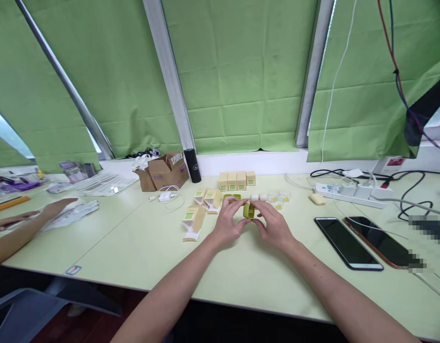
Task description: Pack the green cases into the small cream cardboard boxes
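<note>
My left hand (pixel 229 224) and my right hand (pixel 273 223) meet over the table, fingertips closed from both sides on a small olive-green hollow piece (pixel 249 211). Just behind my left fingers lies another green piece (pixel 232 196), partly hidden. Small white cylinders (pixel 259 197) and clear round containers with yellow inside (pixel 279 196) sit beyond my right fingers. To the left of my hands, an opened small beige carton (pixel 193 220) lies with its flaps out, and two more cartons (pixel 212 199) stand behind it. Several closed beige cartons (pixel 237 181) form a row farther back.
Two phones (pixel 348 244) lie at the right, near a power strip (pixel 352 193) and loose cables. A brown cardboard box (pixel 166 172) and a black bottle (pixel 192 166) stand at the back. Another person's hands (pixel 57 208) rest on papers at the far left.
</note>
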`<state>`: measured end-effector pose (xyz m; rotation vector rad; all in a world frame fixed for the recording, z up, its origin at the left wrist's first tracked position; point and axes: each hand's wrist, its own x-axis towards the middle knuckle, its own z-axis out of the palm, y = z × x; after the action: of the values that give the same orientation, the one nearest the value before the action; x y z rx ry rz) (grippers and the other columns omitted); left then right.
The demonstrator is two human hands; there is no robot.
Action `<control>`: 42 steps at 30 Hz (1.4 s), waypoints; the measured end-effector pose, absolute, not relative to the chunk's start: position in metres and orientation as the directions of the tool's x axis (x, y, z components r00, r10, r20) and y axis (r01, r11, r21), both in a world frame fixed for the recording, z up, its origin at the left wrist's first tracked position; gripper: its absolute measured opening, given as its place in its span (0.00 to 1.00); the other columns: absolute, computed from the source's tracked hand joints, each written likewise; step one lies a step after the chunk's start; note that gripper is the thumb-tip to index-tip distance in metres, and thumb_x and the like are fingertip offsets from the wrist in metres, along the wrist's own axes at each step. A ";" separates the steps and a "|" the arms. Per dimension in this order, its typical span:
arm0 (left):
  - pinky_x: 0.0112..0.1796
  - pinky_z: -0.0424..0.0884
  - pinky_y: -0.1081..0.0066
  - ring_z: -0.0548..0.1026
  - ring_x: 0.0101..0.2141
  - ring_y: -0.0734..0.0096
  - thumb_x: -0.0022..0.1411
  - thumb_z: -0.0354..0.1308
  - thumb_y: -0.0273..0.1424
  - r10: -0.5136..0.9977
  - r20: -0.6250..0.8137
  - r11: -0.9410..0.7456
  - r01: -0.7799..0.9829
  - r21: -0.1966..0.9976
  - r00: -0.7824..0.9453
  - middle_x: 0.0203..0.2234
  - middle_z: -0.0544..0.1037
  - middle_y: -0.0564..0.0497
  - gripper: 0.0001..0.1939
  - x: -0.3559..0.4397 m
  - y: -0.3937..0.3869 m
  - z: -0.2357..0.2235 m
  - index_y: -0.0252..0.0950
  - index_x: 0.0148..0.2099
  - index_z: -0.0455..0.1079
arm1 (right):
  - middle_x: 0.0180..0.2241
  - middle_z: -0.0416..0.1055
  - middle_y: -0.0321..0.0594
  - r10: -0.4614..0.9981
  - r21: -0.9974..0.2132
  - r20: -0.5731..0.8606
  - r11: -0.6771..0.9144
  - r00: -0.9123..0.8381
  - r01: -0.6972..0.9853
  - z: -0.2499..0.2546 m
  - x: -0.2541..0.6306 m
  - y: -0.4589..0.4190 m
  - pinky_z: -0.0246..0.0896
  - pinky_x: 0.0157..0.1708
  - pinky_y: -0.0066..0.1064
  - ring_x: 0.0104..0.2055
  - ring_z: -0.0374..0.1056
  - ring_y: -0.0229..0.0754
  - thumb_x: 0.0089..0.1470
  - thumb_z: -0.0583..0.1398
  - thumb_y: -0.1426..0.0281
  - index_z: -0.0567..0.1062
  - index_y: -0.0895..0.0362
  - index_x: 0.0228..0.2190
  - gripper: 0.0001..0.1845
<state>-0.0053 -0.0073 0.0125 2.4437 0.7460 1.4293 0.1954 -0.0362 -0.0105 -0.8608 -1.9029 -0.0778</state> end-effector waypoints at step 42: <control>0.37 0.69 0.72 0.74 0.31 0.71 0.55 0.67 0.34 0.920 0.284 -0.303 0.033 0.952 0.269 0.28 0.77 0.51 0.10 0.010 0.003 0.009 0.33 0.31 0.73 | 0.56 0.73 0.48 0.595 -0.479 0.791 0.746 -0.143 0.462 -0.016 0.192 -0.034 0.80 0.51 0.50 0.59 0.71 0.53 0.60 0.57 0.78 0.69 0.48 0.59 0.27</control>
<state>0.0097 0.0032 0.0090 1.5958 0.9029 1.1809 0.1920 -0.0335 -0.0156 -0.8298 -1.7817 0.1425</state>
